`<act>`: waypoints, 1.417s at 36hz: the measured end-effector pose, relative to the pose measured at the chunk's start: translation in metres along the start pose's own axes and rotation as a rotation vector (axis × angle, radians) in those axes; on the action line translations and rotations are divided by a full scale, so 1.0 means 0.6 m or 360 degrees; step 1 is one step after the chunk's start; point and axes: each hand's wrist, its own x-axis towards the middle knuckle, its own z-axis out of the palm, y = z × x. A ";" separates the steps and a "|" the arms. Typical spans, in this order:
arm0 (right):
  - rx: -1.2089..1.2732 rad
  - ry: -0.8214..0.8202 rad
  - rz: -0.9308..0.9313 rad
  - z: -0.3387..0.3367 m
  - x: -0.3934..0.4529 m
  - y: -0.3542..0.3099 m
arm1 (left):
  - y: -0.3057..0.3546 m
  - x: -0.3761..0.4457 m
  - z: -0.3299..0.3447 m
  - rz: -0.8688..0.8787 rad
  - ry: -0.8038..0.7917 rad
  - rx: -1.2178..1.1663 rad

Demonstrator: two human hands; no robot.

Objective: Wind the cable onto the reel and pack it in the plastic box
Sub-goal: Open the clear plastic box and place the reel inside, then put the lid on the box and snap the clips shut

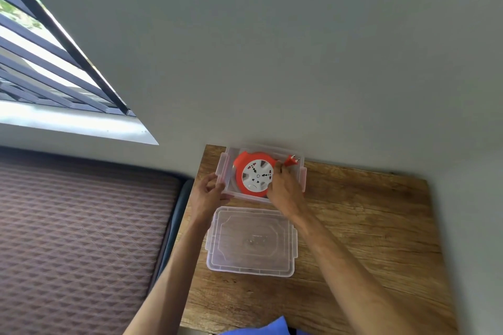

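Note:
An orange cable reel [251,174] with a white socket face lies inside the clear plastic box [303,174] at the far edge of the wooden table. Its orange plug [290,161] sticks out over the box's right side. My right hand [283,189] rests on the reel's right edge, fingertips pinching the cable just below the plug. My left hand [208,192] grips the box's left wall. The clear lid [251,242] lies flat on the table, just in front of the box.
The wooden table [367,226] butts against a grey wall. A patterned mattress [81,226] lies to the left, below a barred window [40,62]. Blue fabric [266,328] shows at the table's near edge.

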 end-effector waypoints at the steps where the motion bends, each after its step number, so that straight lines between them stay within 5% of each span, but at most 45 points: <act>1: 0.0014 0.0001 0.0001 -0.002 0.001 0.001 | 0.001 0.000 -0.001 -0.0002 -0.0003 0.0015; 8: 0.0237 -0.0044 -0.0094 -0.030 -0.012 0.014 | 0.012 -0.011 -0.012 0.0009 -0.0105 0.0051; 15: 0.0457 0.0462 0.0177 -0.047 -0.121 0.085 | -0.048 -0.063 -0.072 0.0115 0.0110 0.0305; 22: 0.0595 -0.0168 0.0614 0.008 -0.196 0.161 | -0.123 -0.117 -0.122 -0.0208 0.0077 0.0516; 28: 0.1529 -0.0483 0.1091 0.019 -0.212 0.131 | -0.130 -0.143 -0.109 -0.0324 -0.0119 0.0331; 34: 0.1462 -0.0322 0.0862 0.003 -0.229 0.133 | -0.105 -0.168 -0.137 -0.0105 -0.0222 0.0095; 40: 0.1829 -0.0240 0.0788 -0.020 -0.237 0.154 | -0.073 -0.177 -0.166 0.0257 -0.0497 0.0070; 44: 0.1846 -0.0253 0.0674 -0.040 -0.221 0.140 | -0.045 -0.175 -0.144 0.0431 -0.0244 0.0154; 51: 0.1594 0.0107 0.0516 -0.073 -0.179 0.104 | 0.004 -0.138 -0.092 0.0563 0.0240 0.0364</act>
